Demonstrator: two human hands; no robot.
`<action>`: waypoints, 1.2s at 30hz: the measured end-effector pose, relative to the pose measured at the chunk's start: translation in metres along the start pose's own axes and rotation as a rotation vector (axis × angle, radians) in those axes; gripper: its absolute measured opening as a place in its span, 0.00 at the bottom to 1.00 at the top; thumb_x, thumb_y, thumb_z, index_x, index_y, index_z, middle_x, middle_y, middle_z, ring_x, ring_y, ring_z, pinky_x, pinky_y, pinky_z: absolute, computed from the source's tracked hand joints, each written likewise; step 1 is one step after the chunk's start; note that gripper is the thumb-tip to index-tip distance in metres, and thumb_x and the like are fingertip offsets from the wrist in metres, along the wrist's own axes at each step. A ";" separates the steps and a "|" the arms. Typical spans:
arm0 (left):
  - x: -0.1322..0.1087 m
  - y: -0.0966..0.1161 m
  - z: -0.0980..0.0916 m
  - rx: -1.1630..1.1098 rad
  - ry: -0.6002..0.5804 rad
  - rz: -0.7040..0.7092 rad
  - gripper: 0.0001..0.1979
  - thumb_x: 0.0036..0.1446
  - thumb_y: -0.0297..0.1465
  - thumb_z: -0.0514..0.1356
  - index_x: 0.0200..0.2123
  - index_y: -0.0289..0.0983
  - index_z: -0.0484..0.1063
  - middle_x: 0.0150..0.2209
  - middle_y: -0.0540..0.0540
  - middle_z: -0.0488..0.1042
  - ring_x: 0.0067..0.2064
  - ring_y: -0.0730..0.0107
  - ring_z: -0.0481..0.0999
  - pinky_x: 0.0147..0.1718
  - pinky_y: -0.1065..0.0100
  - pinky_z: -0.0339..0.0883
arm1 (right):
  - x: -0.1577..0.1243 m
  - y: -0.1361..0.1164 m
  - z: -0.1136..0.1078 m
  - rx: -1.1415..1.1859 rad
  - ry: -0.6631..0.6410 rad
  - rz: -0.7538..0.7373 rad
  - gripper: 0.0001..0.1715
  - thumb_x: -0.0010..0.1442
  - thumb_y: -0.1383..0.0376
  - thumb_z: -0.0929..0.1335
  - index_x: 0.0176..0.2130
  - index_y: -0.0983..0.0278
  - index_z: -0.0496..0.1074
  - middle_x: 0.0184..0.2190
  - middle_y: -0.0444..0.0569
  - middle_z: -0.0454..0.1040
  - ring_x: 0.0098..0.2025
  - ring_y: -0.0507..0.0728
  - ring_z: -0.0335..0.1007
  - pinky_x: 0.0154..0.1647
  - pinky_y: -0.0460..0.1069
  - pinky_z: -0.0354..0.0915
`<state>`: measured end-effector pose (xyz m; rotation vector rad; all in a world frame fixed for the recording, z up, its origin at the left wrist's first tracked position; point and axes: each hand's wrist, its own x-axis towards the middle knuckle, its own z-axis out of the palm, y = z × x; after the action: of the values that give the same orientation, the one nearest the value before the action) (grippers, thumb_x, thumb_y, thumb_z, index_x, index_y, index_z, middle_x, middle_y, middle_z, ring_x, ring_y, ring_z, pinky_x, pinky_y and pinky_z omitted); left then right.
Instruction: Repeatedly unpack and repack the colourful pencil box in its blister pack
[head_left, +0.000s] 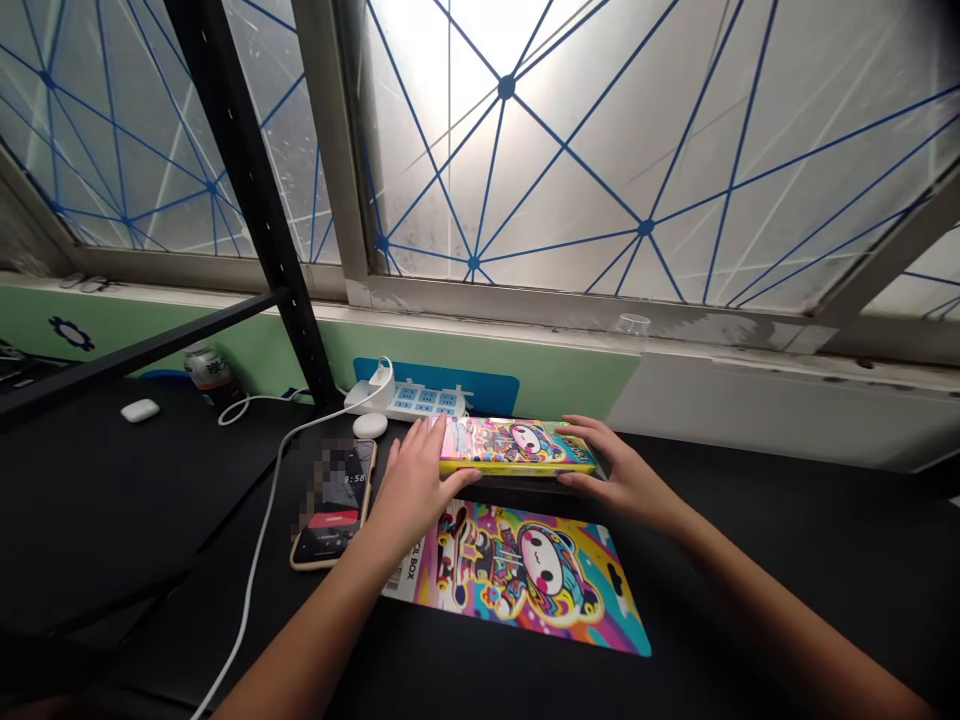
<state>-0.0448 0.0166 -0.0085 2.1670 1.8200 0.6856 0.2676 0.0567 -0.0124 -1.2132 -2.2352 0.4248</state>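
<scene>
A colourful pencil box (495,445) with a cartoon bear character on its lid lies lengthwise before me, its yellow side facing my way. My left hand (420,475) grips its left end, thumb on the near side and fingers over the top. At the opposite end, my right hand (619,475) holds the box with thumb in front and fingers at the back. Nearer to me, a flat printed card (525,580) with matching artwork and the words "PENCIL BOX" lies on the black table; my left forearm covers part of its left edge.
A phone (334,510) lies left of my left hand, near a white earbud case (370,426). Behind stands a power strip (420,398) with a white cable (270,480) trailing forward. A black metal post (255,200), a can (206,368) and another white case (140,410) are further left.
</scene>
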 end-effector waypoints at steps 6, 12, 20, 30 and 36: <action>0.000 -0.018 0.024 0.043 -0.049 -0.030 0.38 0.66 0.49 0.52 0.69 0.31 0.51 0.71 0.32 0.51 0.72 0.47 0.47 0.65 0.51 0.51 | -0.007 0.014 0.033 -0.266 -0.104 -0.069 0.27 0.70 0.54 0.60 0.65 0.56 0.60 0.67 0.57 0.61 0.69 0.66 0.54 0.67 0.71 0.48; 0.003 -0.011 0.028 0.165 -0.059 0.001 0.29 0.70 0.44 0.44 0.66 0.36 0.59 0.71 0.36 0.51 0.72 0.47 0.45 0.64 0.42 0.48 | -0.017 -0.009 0.036 -0.497 0.060 -0.235 0.23 0.68 0.57 0.64 0.60 0.60 0.68 0.65 0.60 0.64 0.66 0.69 0.58 0.64 0.69 0.50; -0.001 -0.006 0.022 0.293 0.011 0.000 0.31 0.65 0.52 0.49 0.63 0.40 0.64 0.70 0.36 0.53 0.72 0.37 0.41 0.62 0.30 0.42 | -0.037 -0.080 0.064 -0.346 -0.175 -0.396 0.14 0.67 0.59 0.65 0.49 0.63 0.73 0.42 0.54 0.77 0.43 0.62 0.73 0.46 0.57 0.68; -0.003 -0.029 0.019 0.197 -0.042 -0.097 0.35 0.63 0.58 0.46 0.66 0.48 0.60 0.71 0.37 0.51 0.71 0.31 0.40 0.56 0.24 0.46 | -0.048 -0.070 0.067 -0.262 -0.270 -0.161 0.32 0.63 0.49 0.67 0.60 0.61 0.66 0.58 0.59 0.70 0.57 0.68 0.66 0.56 0.63 0.65; -0.005 -0.031 0.019 0.210 -0.021 -0.084 0.35 0.63 0.58 0.46 0.66 0.46 0.61 0.71 0.37 0.52 0.72 0.34 0.40 0.59 0.28 0.45 | -0.047 -0.072 0.070 -0.255 -0.212 -0.076 0.32 0.62 0.45 0.68 0.57 0.61 0.66 0.52 0.58 0.70 0.52 0.67 0.67 0.51 0.62 0.67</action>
<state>-0.0632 0.0210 -0.0404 2.1984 2.0401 0.4703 0.1979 -0.0229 -0.0459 -1.2531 -2.5712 0.2542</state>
